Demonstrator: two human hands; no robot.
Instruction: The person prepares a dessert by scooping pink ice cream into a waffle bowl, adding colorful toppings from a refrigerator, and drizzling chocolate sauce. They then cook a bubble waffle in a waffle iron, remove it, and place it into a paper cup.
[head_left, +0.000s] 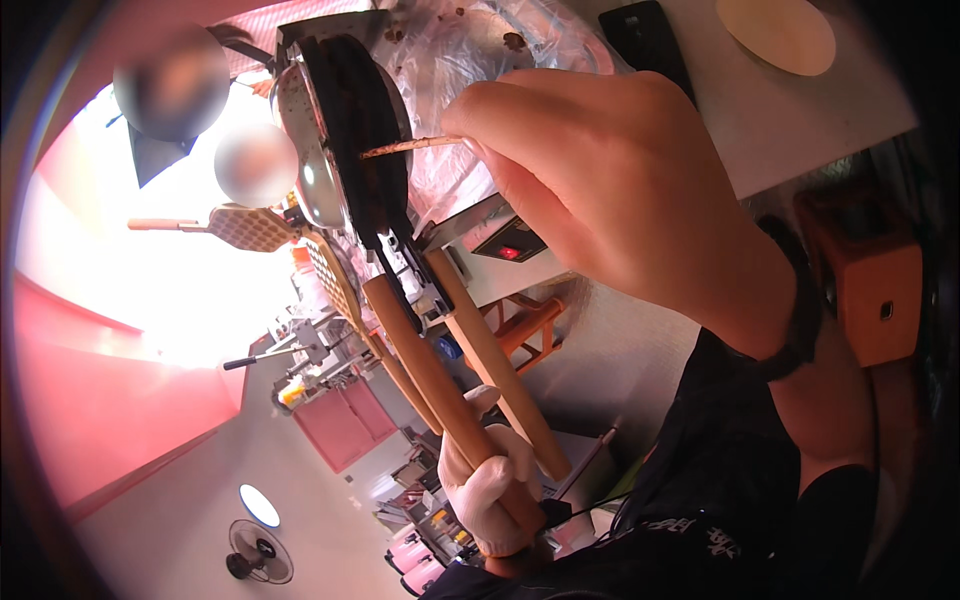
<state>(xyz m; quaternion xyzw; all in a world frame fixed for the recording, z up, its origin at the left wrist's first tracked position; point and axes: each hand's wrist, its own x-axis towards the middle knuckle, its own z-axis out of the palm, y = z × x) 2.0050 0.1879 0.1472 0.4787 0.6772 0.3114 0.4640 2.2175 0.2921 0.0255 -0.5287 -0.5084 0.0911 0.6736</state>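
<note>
My left hand (487, 480), in a white glove, is closed around a wooden handle (427, 367) of a dark, hinged waffle iron (367, 112). A second wooden handle (502, 375) of the iron lies beside it, apart from the gripped one. My bare right hand (600, 172), with a dark band at the wrist, pinches a thin wooden stick (412, 145). The stick's browned tip touches or overlaps the dark rim of the iron; which one cannot be told. The inner faces of the iron are mostly hidden.
Clear plastic sheeting (450, 157) lies beside the iron, near a control box (510, 240) with a lit red switch. A round cream disc (780, 34) and a black object (649, 45) rest on the counter (810, 127). Orange stools stand below. People are beyond the iron.
</note>
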